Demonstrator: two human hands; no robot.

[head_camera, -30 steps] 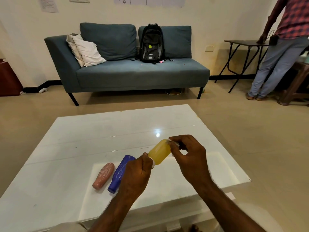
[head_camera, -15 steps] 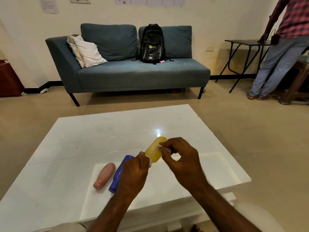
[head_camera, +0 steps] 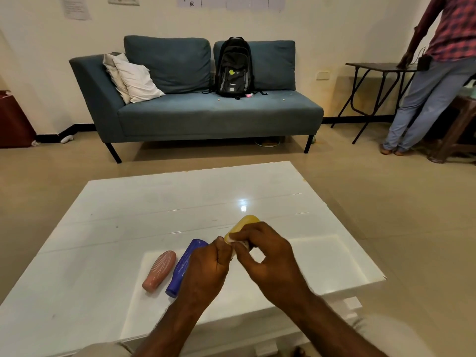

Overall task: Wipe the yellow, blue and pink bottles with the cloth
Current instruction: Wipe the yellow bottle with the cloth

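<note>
The yellow bottle [head_camera: 244, 223] is held above the white table [head_camera: 128, 228], its far end pointing away from me. My left hand [head_camera: 206, 271] grips its near end. My right hand [head_camera: 265, 256] is closed over its middle, pinching a small white cloth [head_camera: 238, 240] against it; only a bit of the cloth shows between the fingers. The blue bottle [head_camera: 186, 261] lies on the table to the left, partly hidden behind my left hand. The pink bottle [head_camera: 159, 270] lies beside it, further left.
A blue sofa [head_camera: 206, 112] with a black backpack [head_camera: 234, 68] and white pillows stands beyond the table. A person [head_camera: 438, 60] stands at the right by a dark folding table [head_camera: 378, 67]. The white table's right edge is near my right forearm.
My right hand with the cloth has slid along the yellow bottle from its far end toward my left hand. More of the bottle's far end now shows.
</note>
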